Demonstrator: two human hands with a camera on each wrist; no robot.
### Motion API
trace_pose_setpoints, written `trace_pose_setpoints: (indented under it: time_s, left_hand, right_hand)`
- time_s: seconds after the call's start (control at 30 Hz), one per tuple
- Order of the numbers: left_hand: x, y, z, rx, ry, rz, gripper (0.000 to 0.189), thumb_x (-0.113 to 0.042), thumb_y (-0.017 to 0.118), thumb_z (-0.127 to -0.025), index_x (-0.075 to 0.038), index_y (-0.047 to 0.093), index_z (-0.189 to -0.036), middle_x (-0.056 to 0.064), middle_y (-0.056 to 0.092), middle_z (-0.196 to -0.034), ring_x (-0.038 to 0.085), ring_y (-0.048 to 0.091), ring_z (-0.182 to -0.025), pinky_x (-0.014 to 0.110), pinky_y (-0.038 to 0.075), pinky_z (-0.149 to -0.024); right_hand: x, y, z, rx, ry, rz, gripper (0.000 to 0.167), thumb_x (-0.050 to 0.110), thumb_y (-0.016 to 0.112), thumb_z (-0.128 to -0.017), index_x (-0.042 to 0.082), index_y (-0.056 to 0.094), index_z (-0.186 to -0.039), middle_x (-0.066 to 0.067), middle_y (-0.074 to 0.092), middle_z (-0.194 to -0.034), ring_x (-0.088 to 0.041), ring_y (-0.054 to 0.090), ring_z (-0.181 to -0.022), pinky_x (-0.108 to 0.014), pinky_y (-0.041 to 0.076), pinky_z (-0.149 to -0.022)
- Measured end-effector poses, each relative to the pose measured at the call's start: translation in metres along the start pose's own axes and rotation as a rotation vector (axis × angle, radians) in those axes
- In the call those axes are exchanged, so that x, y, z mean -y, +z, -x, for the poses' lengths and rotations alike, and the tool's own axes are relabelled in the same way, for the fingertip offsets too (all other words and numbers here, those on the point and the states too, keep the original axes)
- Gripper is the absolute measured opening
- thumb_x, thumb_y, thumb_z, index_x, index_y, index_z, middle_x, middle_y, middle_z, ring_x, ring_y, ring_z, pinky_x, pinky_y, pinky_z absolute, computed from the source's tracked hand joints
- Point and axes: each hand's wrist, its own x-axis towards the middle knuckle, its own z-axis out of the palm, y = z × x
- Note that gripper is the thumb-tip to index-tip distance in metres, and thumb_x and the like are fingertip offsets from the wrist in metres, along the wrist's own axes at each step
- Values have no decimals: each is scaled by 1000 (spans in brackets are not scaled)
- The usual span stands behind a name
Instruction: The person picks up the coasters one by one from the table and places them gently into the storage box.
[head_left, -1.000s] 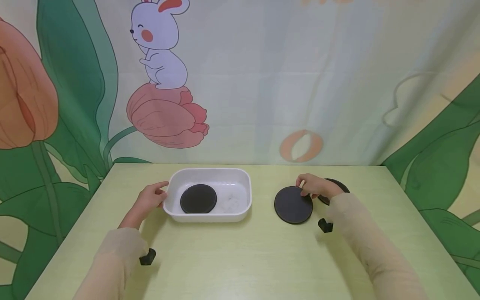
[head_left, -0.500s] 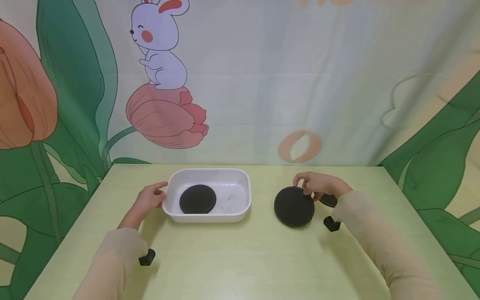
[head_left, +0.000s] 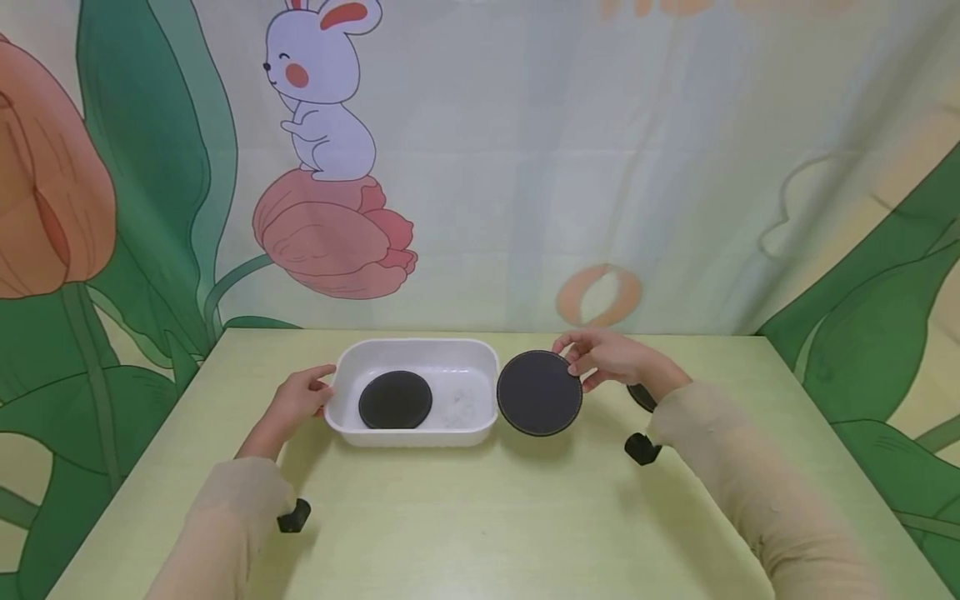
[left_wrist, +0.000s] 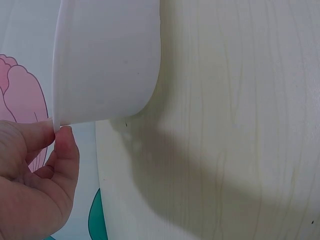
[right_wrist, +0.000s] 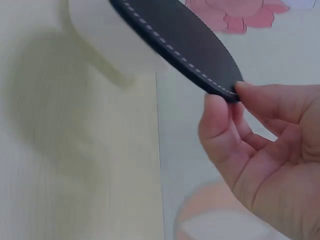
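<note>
My right hand (head_left: 611, 358) pinches the edge of a round black coaster (head_left: 540, 393) and holds it above the table, just right of a white rectangular tray (head_left: 412, 437). In the right wrist view, thumb and fingers grip the rim of that coaster (right_wrist: 190, 45), which has pale stitching along its edge. Inside the tray, toward its left side, another black coaster (head_left: 396, 400) lies flat. My left hand (head_left: 294, 400) pinches the tray's left rim; the left wrist view has thumb and fingers on the rim of the tray (left_wrist: 110, 60).
Partly hidden behind my right wrist, another black coaster (head_left: 642, 397) lies on the pale table (head_left: 465, 525). A printed curtain (head_left: 480, 167) hangs behind the table's back edge. Black wrist mounts (head_left: 294, 515) stick out from the sleeves.
The right hand has lifted the coaster off the table and carried it left, close to the tray's right side. The left hand and the tray stay where they were.
</note>
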Motion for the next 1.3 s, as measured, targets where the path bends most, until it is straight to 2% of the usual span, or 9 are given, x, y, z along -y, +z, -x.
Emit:
trace_pose_setpoints:
  time_s: [0.27, 0.57, 0.8, 1.03, 1.3]
  left_hand:
    - [1, 0, -1, 3, -23, 7, 47, -4, 45, -90, 1, 31, -135, 25, 51, -110, 27, 52, -89, 26, 49, -68]
    - [0, 0, 0, -3, 1, 7, 46, -3, 45, -90, 2, 32, -134, 26, 52, -108, 28, 52, -88, 24, 48, -65]
    - [2, 1, -2, -4, -13, 1, 47, -4, 45, -90, 0, 32, -135, 25, 52, -110, 24, 52, -87, 23, 48, -65]
    - [3, 0, -2, -4, -11, 14, 47, -3, 45, -90, 1, 32, -134, 25, 52, -108, 25, 52, -87, 23, 48, -65]
    - [3, 1, -2, -8, -17, 15, 47, -4, 45, -90, 0, 32, -135, 24, 52, -109, 24, 52, -87, 22, 48, -65]
  right_hand:
    - [15, 28, -25, -63, -54, -110, 32, -5, 50, -83, 3, 44, -114, -4, 45, -82, -14, 50, -67, -28, 50, -57]
    - [29, 65, -56, -139, -54, -197, 35, -8, 50, -82, 1, 46, -116, -2, 46, -79, -14, 50, -65, -26, 49, -55]
    - [27, 91, -82, -175, -34, -268, 38, -11, 49, -81, 1, 47, -116, -1, 45, -77, -11, 50, -62, -25, 49, -53]
    - [24, 116, -106, -221, 14, -325, 35, -10, 51, -80, 3, 51, -112, 0, 47, -74, -12, 51, -61, -26, 49, -51]
    - [17, 140, -129, -272, 22, -387, 34, -11, 51, -77, 1, 52, -109, -1, 47, -71, -11, 52, -56, -24, 48, -47]
